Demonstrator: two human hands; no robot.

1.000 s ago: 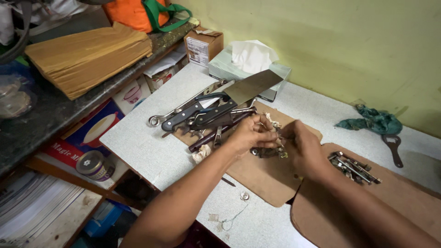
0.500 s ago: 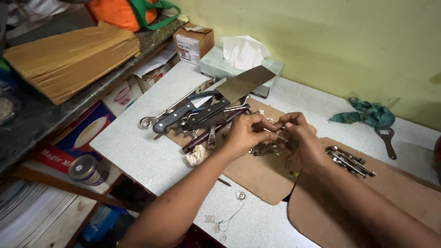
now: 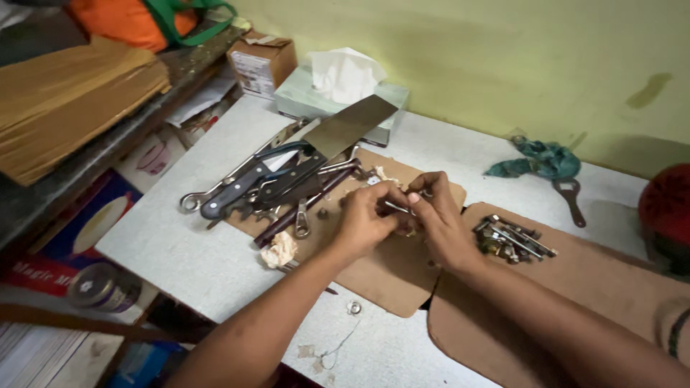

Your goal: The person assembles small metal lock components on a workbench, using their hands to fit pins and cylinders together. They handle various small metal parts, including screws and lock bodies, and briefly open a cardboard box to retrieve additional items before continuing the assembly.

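Over the brown mat (image 3: pixel 392 276), left hand (image 3: pixel 365 219) and right hand (image 3: pixel 438 219) together pinching a small metal bolt (image 3: pixel 397 208), tool pile (image 3: pixel 277 187) just beside.

A cleaver (image 3: pixel 343 131) lies by a tissue box (image 3: pixel 302 98), perhaps touching.

We see a thin metal rod (image 3: pixel 397 208), silver and lying roughly level, pinched at both ends between our left hand (image 3: pixel 366 219) and right hand (image 3: pixel 438 219), held just above a brown board (image 3: pixel 388 273).
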